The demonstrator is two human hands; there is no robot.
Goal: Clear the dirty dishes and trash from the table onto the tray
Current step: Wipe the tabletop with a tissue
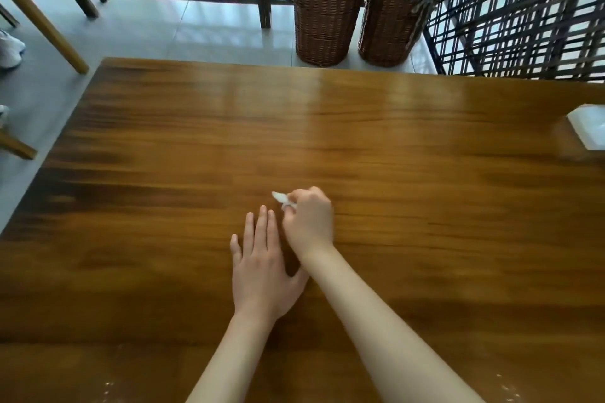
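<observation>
A glossy wooden tabletop (pixel 163 173) fills the view, with two wicker baskets (pixel 330 10) on the floor past its far edge. Near the middle, the left hand (pixel 262 258) lies flat with fingers straight, and just beside it the right hand (pixel 307 219) pinches a small white scrap of trash (pixel 281 197). A blurred white object (pixel 589 131) sits at the right edge.

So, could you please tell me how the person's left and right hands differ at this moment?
The left hand lies flat with straight fingers and holds nothing; the right hand has curled fingers pinching a small white scrap. The left hand sits nearer the person, the right hand further out. Both are bare and over the wooden table.
</observation>
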